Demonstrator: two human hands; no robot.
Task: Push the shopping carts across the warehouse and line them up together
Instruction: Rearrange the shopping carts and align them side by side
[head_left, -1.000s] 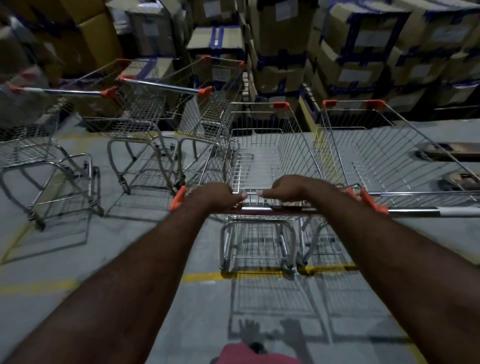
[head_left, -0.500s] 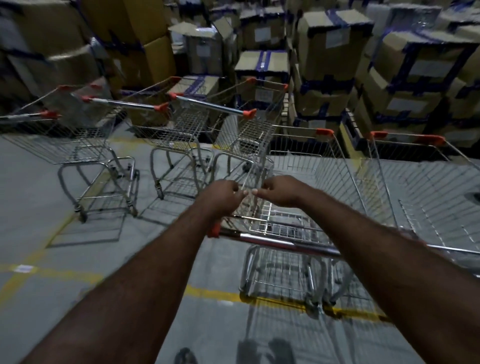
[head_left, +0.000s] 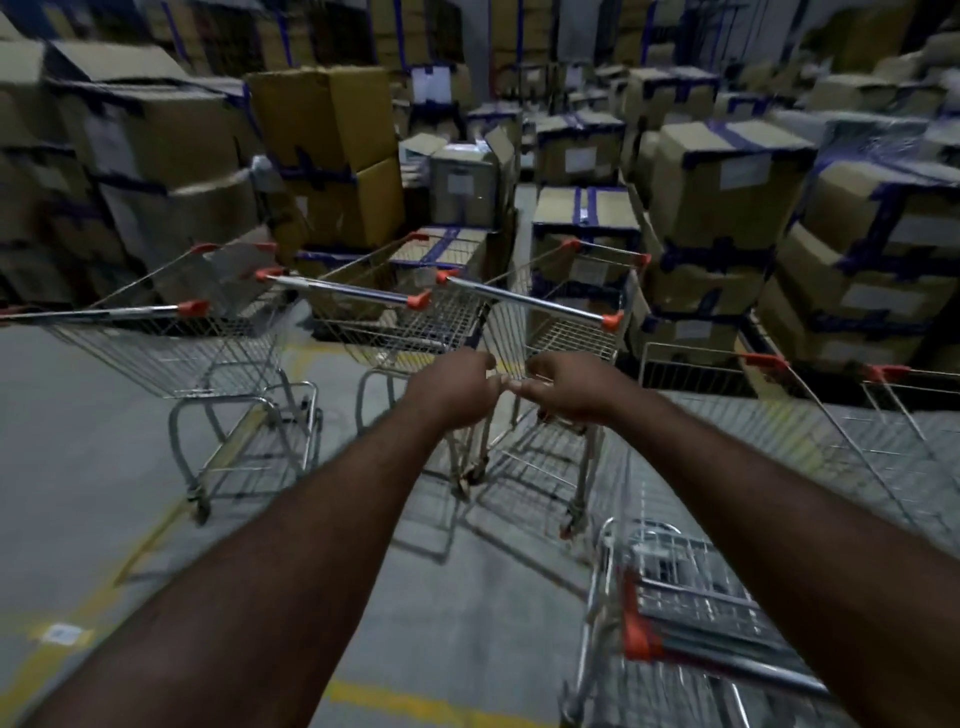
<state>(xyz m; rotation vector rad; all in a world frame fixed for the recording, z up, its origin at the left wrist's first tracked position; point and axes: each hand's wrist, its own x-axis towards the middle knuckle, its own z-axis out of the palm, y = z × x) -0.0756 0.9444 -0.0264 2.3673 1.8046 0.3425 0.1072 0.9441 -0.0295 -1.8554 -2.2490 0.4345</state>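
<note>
Steel-wire shopping cart (head_left: 670, 566) with an orange-capped handle bar (head_left: 727, 664) stands low right, near three matching carts (head_left: 415, 332) ahead. Left hand (head_left: 452, 387) and right hand (head_left: 566, 389) hover together, fingers loosely curled on nothing. It likely rolls light but swivels, so grip the bar wide.

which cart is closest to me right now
The cart at lower right, beneath your right forearm, orange handle cap nearest the camera; the other carts stand farther ahead by the stacked boxes.
</note>
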